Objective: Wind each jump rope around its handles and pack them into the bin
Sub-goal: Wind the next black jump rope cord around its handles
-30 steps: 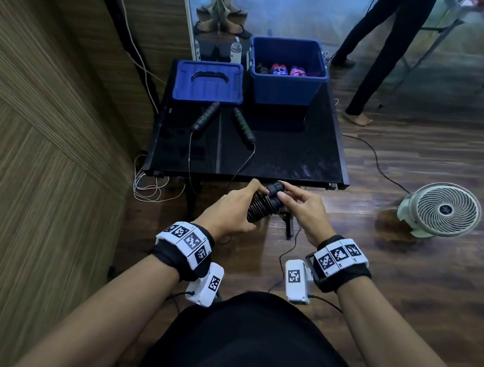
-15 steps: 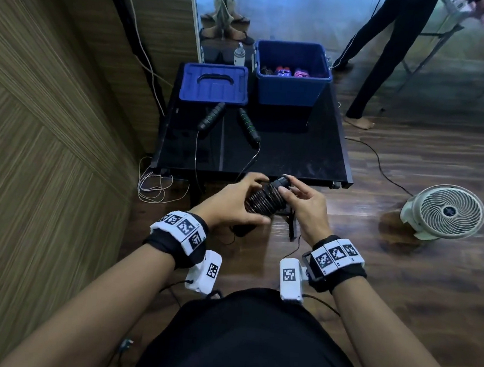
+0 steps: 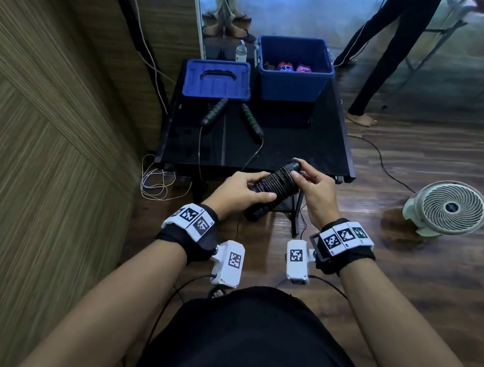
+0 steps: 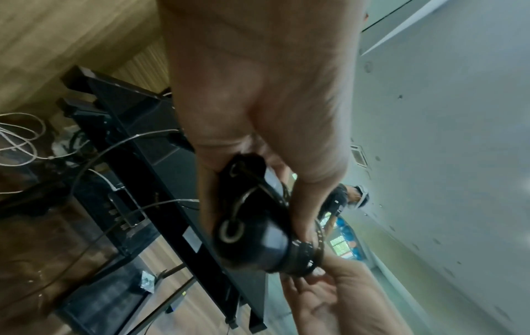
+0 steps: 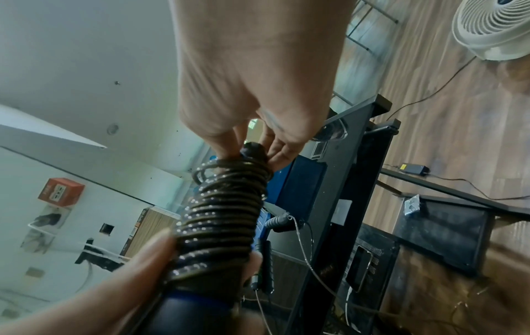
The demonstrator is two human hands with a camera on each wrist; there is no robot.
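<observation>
A wound jump rope (image 3: 276,183), black handles with dark cord coiled round them, is held in front of the black table (image 3: 311,148). My left hand (image 3: 240,193) grips its near end (image 4: 252,240). My right hand (image 3: 312,186) pinches its far end (image 5: 252,150) above the coils (image 5: 220,217). A second jump rope with black, green-ringed handles (image 3: 232,118) lies unwound on the table, its thin cord hanging over the front edge. The blue bin (image 3: 293,79) stands at the table's back right with several wound ropes inside.
The blue bin lid (image 3: 217,78) lies flat to the left of the bin. A white floor fan (image 3: 446,207) stands on the wooden floor at the right. White cables (image 3: 159,182) coil by the wall. A person's legs (image 3: 387,49) stand behind the table.
Both hands have lifted the wound rope a little and tilted it, so its far end now points up toward the table. The right hand's fingers have shifted to that far end.
</observation>
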